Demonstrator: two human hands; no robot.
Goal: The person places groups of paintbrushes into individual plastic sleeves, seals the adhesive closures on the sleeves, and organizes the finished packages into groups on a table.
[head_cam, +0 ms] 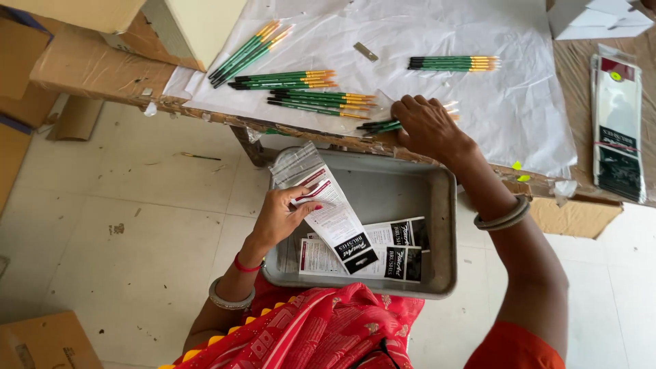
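Red patterned cloth (pixel 321 328) fills the bottom centre. Just above it, left hand (pixel 280 215) pinches a clear printed brush sleeve (pixel 331 212) over the grey metal tray (pixel 444 225). Right hand (pixel 427 126) closes on green-handled paintbrushes (pixel 383 125) at the table edge, mid-frame.

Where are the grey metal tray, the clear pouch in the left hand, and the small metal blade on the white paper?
grey metal tray (pixel 445 232): head view, bare right wall.
clear pouch (pixel 335 215): head view, middle of its printed card.
left hand (pixel 279 217): head view, back of hand.
small metal blade (pixel 365 52): head view, its centre.
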